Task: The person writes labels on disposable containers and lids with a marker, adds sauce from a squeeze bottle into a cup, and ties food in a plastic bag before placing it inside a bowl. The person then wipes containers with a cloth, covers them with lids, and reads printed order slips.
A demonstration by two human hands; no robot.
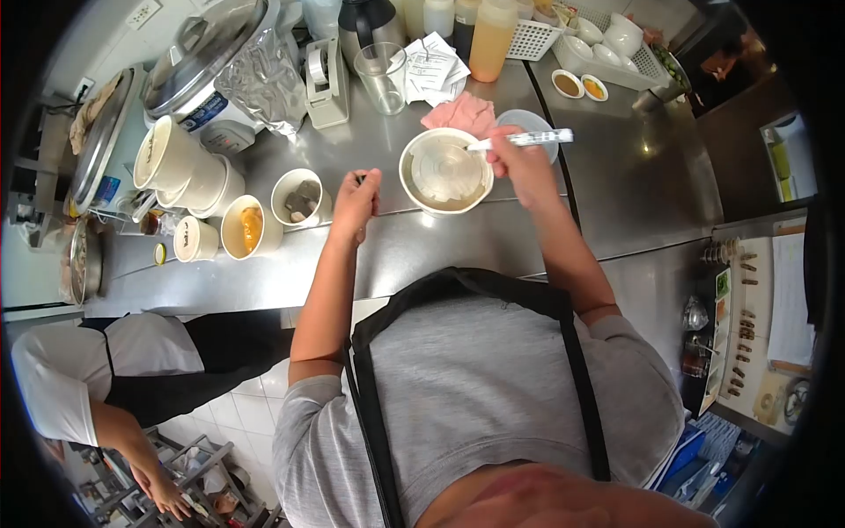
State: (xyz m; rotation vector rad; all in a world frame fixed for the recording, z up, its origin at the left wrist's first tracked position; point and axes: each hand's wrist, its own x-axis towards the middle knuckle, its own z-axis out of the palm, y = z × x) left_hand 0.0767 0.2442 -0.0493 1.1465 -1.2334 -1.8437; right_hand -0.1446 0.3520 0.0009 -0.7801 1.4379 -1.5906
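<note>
My right hand grips a white marker with dark printing, its front end over the rim of a white paper bowl. A translucent round lid shows inside that bowl's rim. My left hand is closed, to the left of the bowl; a small dark thing peeks out at its fingers, too small to name. Nearest to it stands a paper cup with dark and pale pieces inside. Another cup beside it holds something orange.
Stacked white tubs, a tape dispenser, a clear cup, paper slips, a pink cloth and a sauce bottle line the steel counter. Two sauce dishes sit at right. Another person stands at left.
</note>
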